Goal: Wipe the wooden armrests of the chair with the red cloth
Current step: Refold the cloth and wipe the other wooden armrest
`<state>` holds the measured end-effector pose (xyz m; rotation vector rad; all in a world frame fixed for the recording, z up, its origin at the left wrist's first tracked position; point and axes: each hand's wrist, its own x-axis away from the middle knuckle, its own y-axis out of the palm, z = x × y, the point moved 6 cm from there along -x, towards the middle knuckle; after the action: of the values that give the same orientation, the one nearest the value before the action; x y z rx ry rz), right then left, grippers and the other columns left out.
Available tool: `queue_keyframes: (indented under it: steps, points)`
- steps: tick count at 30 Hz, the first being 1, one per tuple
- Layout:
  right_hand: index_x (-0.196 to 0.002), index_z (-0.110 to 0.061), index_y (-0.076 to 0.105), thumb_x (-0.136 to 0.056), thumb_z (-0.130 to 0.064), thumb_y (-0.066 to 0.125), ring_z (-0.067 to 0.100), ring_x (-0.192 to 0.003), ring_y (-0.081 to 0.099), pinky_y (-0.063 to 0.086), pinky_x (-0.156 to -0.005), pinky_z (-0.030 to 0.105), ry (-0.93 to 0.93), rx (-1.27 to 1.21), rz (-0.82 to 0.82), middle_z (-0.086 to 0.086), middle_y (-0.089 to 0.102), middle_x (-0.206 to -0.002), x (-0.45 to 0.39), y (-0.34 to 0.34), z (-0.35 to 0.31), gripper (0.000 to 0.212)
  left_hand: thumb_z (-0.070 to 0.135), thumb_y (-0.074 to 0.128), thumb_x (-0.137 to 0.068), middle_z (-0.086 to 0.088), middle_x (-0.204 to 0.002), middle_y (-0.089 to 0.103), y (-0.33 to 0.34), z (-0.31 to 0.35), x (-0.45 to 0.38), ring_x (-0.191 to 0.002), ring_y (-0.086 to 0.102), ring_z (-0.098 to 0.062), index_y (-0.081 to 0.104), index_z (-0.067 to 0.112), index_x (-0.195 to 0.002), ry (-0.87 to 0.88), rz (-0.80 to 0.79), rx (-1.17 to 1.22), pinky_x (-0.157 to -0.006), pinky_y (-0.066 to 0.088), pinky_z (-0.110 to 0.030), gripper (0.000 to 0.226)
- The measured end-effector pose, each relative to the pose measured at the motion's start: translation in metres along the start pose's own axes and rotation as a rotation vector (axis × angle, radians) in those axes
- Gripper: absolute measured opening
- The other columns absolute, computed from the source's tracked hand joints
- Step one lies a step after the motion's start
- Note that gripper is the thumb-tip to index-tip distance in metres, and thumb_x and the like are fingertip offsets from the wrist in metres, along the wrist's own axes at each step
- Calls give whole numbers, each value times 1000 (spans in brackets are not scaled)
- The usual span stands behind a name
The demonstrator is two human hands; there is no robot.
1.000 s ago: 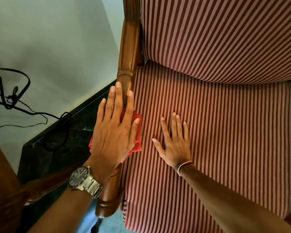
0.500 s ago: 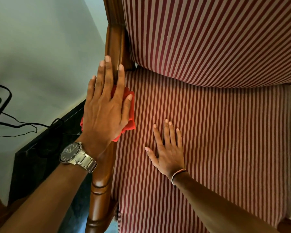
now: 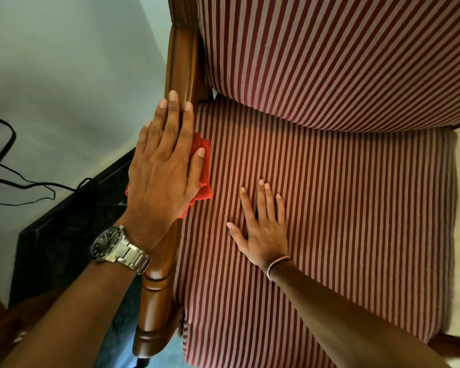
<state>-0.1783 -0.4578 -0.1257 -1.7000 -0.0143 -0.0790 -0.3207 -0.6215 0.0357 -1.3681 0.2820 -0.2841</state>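
Observation:
My left hand [image 3: 165, 166], with a metal watch on its wrist, lies flat on the red cloth [image 3: 203, 168] and presses it onto the left wooden armrest [image 3: 182, 65] of the chair. Only the cloth's edges show past my palm and thumb. The fingertips reach up the armrest toward the backrest. The armrest's front end [image 3: 154, 301] shows below my wrist. My right hand [image 3: 263, 229] rests flat with fingers spread on the red-and-cream striped seat cushion [image 3: 356, 208], holding nothing. A bit of the right armrest [image 3: 454, 346] shows at the bottom right.
The striped backrest [image 3: 329, 54] fills the top right. Left of the chair stands a pale wall [image 3: 64, 75] with black cables [image 3: 6, 155] hanging on it. A dark floor strip [image 3: 64, 235] runs beside the armrest.
My left hand has slid the cloth along the armrest toward the backrest, and the view has shifted with it. The right hand stays flat on the seat.

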Motion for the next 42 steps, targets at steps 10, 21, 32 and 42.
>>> queue_keyframes:
  steps: [10,21,32,42]
  points:
    - [-163,-22,19,-99,-69,31,33,-160,9,15,-126,58,1,16,-9,19,11,-171,0,-3,-1,80,41,30,-106,-13,-172,4,3,1,64,-159,3,-26,8,14,-163,13,-53,9,-128,13,-49,66]
    - [-162,-21,22,-99,-68,29,34,-159,11,16,-126,58,2,25,-17,21,13,-170,0,-7,-4,79,44,27,-105,-16,-170,11,4,4,112,-159,9,-29,15,13,-162,39,-111,-32,-127,17,-53,65]
    - [-159,-22,30,-97,-71,32,24,-159,14,12,-129,44,214,-469,-202,14,16,-171,-2,-62,-26,79,84,40,-81,-5,-172,13,-23,-47,111,-153,23,-26,6,36,-161,-515,-220,604,-114,17,-51,99]
    - [-124,-2,68,-92,-22,72,19,-107,75,64,-88,40,388,-1492,-498,10,77,-117,-3,-131,-98,38,15,81,-64,-4,-102,81,-24,-77,128,-92,79,-18,72,14,-115,-813,-429,1303,-65,64,-27,52]
